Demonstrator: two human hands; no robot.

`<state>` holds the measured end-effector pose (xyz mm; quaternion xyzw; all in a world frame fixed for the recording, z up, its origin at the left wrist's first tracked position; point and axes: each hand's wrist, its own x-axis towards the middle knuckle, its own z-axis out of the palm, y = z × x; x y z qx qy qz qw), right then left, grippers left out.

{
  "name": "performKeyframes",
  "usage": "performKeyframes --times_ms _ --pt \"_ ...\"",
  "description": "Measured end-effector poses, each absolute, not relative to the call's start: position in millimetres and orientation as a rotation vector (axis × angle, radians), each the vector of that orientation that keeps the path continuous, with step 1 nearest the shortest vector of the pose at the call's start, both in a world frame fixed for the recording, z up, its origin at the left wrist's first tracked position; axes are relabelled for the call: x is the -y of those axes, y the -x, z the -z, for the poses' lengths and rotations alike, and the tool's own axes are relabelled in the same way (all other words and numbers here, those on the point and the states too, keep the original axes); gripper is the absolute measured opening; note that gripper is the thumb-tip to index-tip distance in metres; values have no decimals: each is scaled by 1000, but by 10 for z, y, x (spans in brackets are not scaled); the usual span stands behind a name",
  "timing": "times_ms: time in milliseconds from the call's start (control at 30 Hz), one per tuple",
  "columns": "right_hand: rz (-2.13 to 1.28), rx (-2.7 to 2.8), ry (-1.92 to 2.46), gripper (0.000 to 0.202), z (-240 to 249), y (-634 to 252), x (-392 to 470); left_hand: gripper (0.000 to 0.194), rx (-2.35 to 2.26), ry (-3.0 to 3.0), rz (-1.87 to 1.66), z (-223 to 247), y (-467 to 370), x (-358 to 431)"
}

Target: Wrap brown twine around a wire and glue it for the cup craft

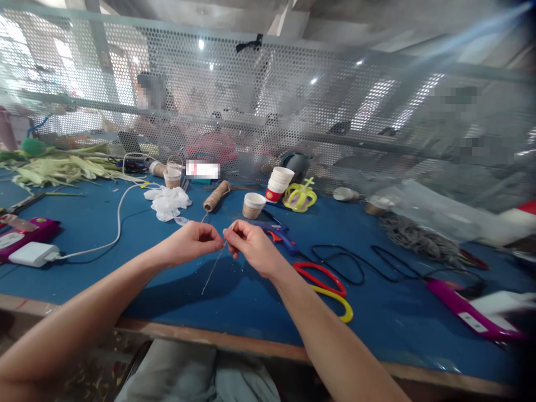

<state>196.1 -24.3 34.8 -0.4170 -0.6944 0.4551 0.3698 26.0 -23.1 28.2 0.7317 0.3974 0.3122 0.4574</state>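
1. A grey perforated metal screen (268, 95) stands behind the worktop.
2. The worktop (176, 301) has a blue surface and a bare, brownish front edge.
3. A loose pile of pale green, leaf-like strips (62, 169) lies at the far left.
4. A magenta-and-white power strip (469, 312) lies at the right.
5. The left hand (203, 239) is nearly closed — thumb and forefinger pinched on the thin brown strand.
6. The right hand (249, 243) is close beside it, its thumb and fingertips also pinched on the strand, other fingers curled.
7. Red and yellow plastic loops (324, 274) lie by the right forearm; a blue glue gun (281, 237) is just beyond the right hand.
8. A brown twine roll (216, 196) lies beyond the left hand; right of it stands a brown-sided, white-rimmed cup (253, 205).
9. The thin brown strand (213, 269) is between the hands — its loose end slanting down-left above the worktop.
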Motion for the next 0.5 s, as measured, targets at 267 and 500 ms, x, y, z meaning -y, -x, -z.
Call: performKeyframes --times_ms 267,500 --pt "-1067 1817 1138 27 -336 -1929 264 18 -1008 -1725 -828 -235 -321 243" --pt "-1308 1714 909 25 -302 -1927 242 23 -933 -1600 -773 -265 -295 248"
